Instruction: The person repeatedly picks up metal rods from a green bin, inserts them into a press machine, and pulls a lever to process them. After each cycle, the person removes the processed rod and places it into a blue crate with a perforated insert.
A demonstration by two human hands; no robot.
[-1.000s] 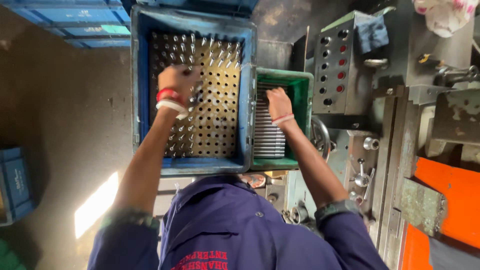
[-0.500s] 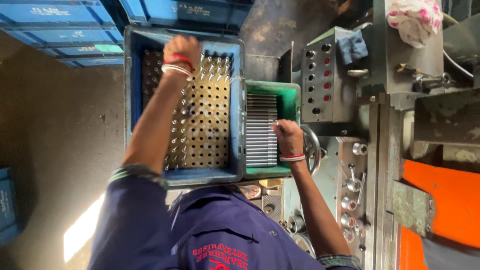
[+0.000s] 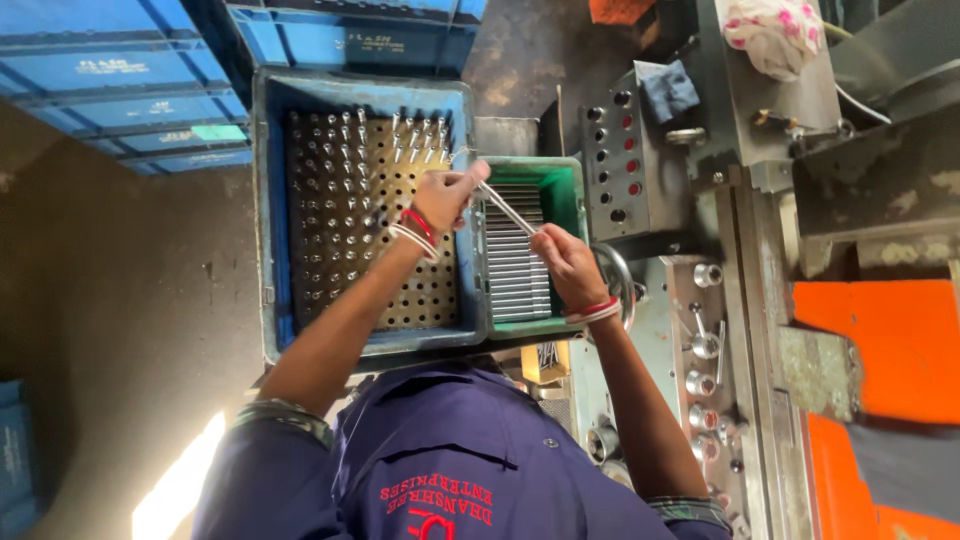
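- Head view: our left hand [image 3: 440, 198] and right hand [image 3: 563, 262] meet over the seam between the blue crate [image 3: 268, 220] and the green bin [image 3: 560, 195], both closed on thin metal rods [image 3: 505, 208] held between them
- The crate holds a board with holes [image 3: 400, 290], pins standing along its far and left rows; more rods lie stacked in the bin
- We judge we are passing rods across for loading; next calls for lining a rod tip up with a free hole

Shiny bare-metal rod [image 3: 505, 208], smooth, above the green plastic tray [image 3: 560, 190]. Left of that tray, matt blue plastic crate [image 3: 268, 220] with dull perforated metal plate [image 3: 420, 300]. Right of it, worn grey painted metal panel [image 3: 620, 160].
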